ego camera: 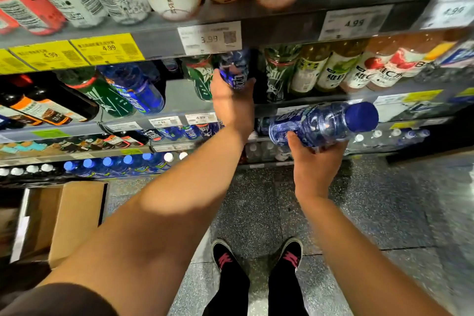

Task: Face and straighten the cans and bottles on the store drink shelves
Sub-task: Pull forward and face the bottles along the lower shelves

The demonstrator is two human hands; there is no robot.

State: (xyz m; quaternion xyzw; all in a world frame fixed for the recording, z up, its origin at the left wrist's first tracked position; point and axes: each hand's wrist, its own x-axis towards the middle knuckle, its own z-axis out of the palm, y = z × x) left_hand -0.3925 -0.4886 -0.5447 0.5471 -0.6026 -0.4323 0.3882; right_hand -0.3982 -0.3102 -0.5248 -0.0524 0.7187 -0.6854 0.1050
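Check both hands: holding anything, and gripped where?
Left hand grips a blue bottle on the shelf by its lower body. Right hand holds another blue bottle, lying sideways off the shelf, from beneath near its base end.

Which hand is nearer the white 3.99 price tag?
Left. The left hand grips a blue bottle on the shelf just below the tag. The right hand holds another blue bottle lower, off to the right.

Dim aisle, motion blur throughout, wide-angle bending at edges
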